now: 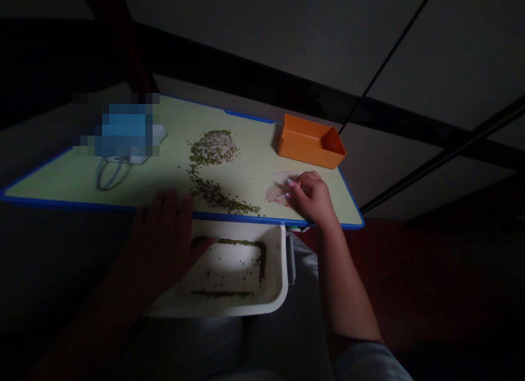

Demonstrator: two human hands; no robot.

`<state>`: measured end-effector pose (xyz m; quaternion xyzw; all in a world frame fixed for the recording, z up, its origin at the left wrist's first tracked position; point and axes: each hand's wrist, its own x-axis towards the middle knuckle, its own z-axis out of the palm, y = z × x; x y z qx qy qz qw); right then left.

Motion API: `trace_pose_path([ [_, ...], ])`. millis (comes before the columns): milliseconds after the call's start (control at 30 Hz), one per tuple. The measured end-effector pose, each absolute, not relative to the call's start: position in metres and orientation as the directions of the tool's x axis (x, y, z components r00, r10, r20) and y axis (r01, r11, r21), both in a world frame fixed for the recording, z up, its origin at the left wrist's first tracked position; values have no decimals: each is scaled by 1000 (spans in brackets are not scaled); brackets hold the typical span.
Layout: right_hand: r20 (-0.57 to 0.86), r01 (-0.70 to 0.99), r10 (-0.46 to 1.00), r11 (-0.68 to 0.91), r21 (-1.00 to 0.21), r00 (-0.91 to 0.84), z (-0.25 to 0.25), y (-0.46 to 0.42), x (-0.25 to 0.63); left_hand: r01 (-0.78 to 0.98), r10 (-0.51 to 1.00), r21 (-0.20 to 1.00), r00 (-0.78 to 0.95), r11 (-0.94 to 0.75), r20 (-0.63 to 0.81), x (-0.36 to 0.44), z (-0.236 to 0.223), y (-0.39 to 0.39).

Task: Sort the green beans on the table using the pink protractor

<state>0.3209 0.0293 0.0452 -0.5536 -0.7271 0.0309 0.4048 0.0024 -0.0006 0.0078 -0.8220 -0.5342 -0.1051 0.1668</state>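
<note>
My left hand (166, 241) rests at the near edge of the pale table (254, 146), fingers stretched out and slightly apart. Its thumb reaches over a white plastic tub (283, 266) below the tabletop, which has small green beans along its inner sides. My right hand (314, 195) is over the right part of the table, fingers curled and tips pinched; whatever they hold, if anything, is too small to make out. Between the hands lies a strip of dark green beans (217, 196). Farther back is a heap of white grains mixed with green beans (213, 147).
An orange open box (309, 143) stands at the back right, beyond my right hand. A blurred-out blue object (125, 130) and a looped grey cable (110, 176) are on the left. A pink fan-shaped marking (278, 192) shows beside my right hand. Pale panels rise behind the table.
</note>
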Motion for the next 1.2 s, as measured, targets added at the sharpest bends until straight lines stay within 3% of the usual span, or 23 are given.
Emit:
trace_pose_path([
  [333,518,709,853,401,-579,-60,46,28,324,918,850,-144,396,-369,348,1,8,-1],
  [1200,417,624,874,475,-621,-251,52,24,321,916,859,-153,401,-370,318,2,10,-3],
])
